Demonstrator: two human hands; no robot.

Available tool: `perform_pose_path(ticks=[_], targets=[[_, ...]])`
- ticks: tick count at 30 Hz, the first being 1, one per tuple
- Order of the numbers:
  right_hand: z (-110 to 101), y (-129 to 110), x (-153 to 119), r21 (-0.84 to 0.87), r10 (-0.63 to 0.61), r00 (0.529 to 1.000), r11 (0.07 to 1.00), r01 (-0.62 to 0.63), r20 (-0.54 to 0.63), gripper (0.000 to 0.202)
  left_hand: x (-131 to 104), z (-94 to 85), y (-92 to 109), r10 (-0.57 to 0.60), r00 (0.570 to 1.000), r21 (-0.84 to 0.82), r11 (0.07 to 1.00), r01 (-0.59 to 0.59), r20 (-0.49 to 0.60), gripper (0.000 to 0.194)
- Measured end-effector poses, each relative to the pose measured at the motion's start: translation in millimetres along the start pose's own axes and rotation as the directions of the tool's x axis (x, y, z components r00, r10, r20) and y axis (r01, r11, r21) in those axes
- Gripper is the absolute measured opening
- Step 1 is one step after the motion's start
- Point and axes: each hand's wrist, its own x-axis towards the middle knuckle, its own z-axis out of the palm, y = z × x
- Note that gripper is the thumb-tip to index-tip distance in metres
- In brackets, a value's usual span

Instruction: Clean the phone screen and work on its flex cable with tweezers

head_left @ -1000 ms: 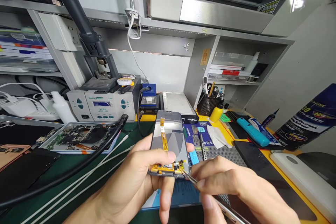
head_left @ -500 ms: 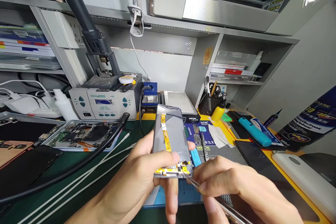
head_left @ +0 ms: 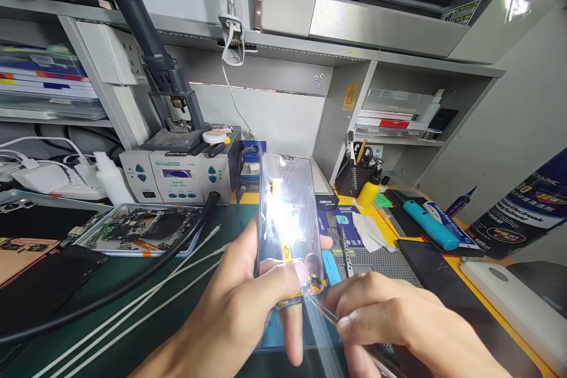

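The right hand (head_left: 390,319) pinches thin metal tweezers (head_left: 321,310), tips at the yellow flex cable (head_left: 310,290) on the near end of the glossy grey phone display panel (head_left: 287,218). The left hand (head_left: 248,301) grips that panel, its long axis running near to far.

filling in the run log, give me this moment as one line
left hand: grip on phone screen panel, raised, glare on it | right hand: tweezers at panel's lower edge | green mat below
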Motion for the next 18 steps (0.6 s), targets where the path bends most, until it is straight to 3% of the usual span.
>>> perform_pose_path(ticks=[6,12,14,15,16,17,18], targets=[[11.9,2.0,-3.8,-0.036,-0.012,1.000,0.999,0.011,-0.025,0.015,-0.9,1.2,0.6,-0.023,1.000,-0.023,0.999,0.022,-0.018,0.025],[13.3,8.5,-15.1,0.151,0.096,0.984,0.986,-0.073,-0.148,0.013,-1.9,-1.9,-2.5,0.001,1.000,-0.089,0.996,-0.002,-0.011,0.024],[6.5,10.5,-9.3,0.166,0.080,0.994,0.984,-0.066,-0.078,0.017,-2.3,-1.4,-0.6,-0.019,1.000,-0.084,0.996,0.019,0.001,0.026],[3.4,10.7,-5.6,0.176,0.025,0.998,0.984,-0.034,0.053,0.018,-2.4,-1.1,0.5,-0.020,1.000,-0.079,0.997,0.021,0.014,0.028],[1.4,10.2,-2.5,0.195,-0.030,0.974,0.981,-0.014,0.224,0.017,-2.4,-0.7,1.5,-0.015,1.000,-0.074,0.997,0.016,0.025,0.030],[1.1,9.1,-0.6,0.191,-0.025,0.976,0.982,-0.017,0.216,0.019,-2.3,-0.4,2.3,-0.008,0.999,-0.072,0.997,0.010,0.032,0.032],[2.5,7.5,-0.4,0.152,0.065,0.995,0.985,-0.075,0.075,0.021,-2.2,-0.2,2.7,-0.001,0.999,-0.068,0.998,0.004,0.037,0.033]])
